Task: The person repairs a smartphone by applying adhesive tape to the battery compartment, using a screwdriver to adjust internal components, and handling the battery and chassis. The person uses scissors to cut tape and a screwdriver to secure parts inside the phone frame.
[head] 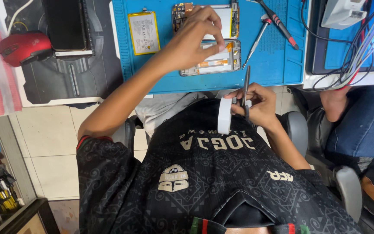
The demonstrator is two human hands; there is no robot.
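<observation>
The left hand [193,41] pinched thin, floppy-looking tape over the opened phone [215,58] on the blue mat [273,65], best gripped by edges, while the right hand [256,104] closed on scissors [246,89] and a light tape roll [224,115].

We count two hands [195,41], one battery [143,32], two opened phones [215,58], two screwdrivers [278,21], one roll of tape [224,115], one pair of tweezers [246,89], one red mouse [24,47] and one blue mat [273,65].
</observation>
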